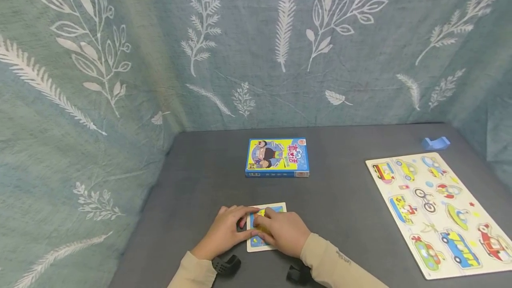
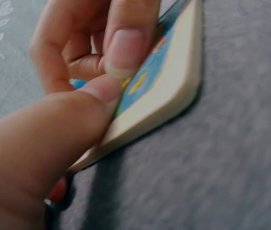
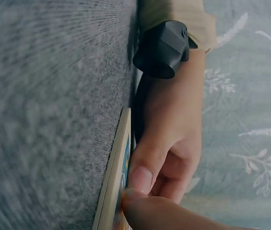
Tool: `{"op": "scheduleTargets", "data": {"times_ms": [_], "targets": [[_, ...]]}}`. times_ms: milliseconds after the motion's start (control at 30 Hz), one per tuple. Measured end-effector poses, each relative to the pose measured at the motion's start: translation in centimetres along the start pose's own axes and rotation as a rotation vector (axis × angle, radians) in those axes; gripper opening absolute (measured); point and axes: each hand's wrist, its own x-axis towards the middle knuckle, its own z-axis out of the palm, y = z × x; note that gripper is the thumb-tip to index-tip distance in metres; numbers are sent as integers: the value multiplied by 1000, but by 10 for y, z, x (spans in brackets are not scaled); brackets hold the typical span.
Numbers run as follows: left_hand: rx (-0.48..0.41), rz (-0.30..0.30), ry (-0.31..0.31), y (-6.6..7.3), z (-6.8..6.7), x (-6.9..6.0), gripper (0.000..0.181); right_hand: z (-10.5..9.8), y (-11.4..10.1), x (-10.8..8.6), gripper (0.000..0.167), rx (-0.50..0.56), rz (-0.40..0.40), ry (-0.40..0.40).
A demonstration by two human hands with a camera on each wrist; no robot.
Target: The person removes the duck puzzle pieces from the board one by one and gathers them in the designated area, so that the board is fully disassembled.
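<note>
A small pale-rimmed board point(image 1: 258, 249) with a blue and yellow picture lies on the dark table. My left hand point(image 1: 224, 232) holds its left side, fingers towards the far edge and thumb near the picture's lower part. Bent over the picture, the fingers of my right hand point(image 1: 286, 232) touch it, and whether they pinch a piece is hidden. In the left wrist view the left thumb lies across the board's rim point(image 2: 169, 93), close to the right hand's fingertips point(image 2: 121, 57). The right wrist view shows the board point(image 3: 109, 191) edge-on, the left hand point(image 3: 169, 129) beyond it.
A blue and yellow box point(image 1: 277, 157) lies behind the small board. On the right is a large pale puzzle board point(image 1: 440, 217) with vehicle pictures, and a light blue tape dispenser point(image 1: 436, 143) behind it. Patterned cloth point(image 1: 248, 57) hangs at the back and sides.
</note>
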Motion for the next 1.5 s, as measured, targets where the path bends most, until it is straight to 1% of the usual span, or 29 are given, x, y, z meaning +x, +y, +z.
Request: {"op": "scheduleTargets", "data": {"times_ms": [67,167,233,367,433,533,667,767,833,900,967,1100,1200,1300,1400,1500], "targets": [[-4,6,-15,-1,-2,-1,57,0,0,2,25,-25,-5,-9],[6,18,-31,-3,-5,-1,58,-1,-2,3,33,-51,3,-28],[18,25,-40,-3,-5,-1,58,-2,-3,5,39,-49,28,-53],[36,24,-50,-2,-5,-1,58,-5,-5,8,49,-9,84,-115],[37,24,-50,-2,-4,-1,58,-6,-4,9,49,-9,90,-138],[39,27,-63,0,-2,-2,60,-6,-2,8,45,-23,76,-151],[45,40,-73,1,1,-2,61,-3,0,5,42,-36,74,-123],[51,44,-63,1,1,-1,60,-2,-1,6,42,-47,86,-89],[60,46,-53,0,0,-1,56,-2,-2,7,42,-49,96,-73],[64,43,-48,-1,0,-1,53,-2,-4,9,42,-52,101,-68],[65,40,-40,-1,-1,-1,54,-3,-5,11,43,-61,103,-66],[52,27,-27,-1,-2,-1,61,-4,-7,15,48,-86,120,-71],[40,15,-21,0,-2,0,62,-5,-8,16,51,-80,149,-83],[41,-1,-26,0,-2,0,64,-5,-8,17,53,-66,162,-87],[47,-7,-36,1,-2,1,65,-4,-6,16,52,-44,144,-80],[52,-4,-44,1,-3,0,66,-5,-2,13,48,-24,93,-55]]}}
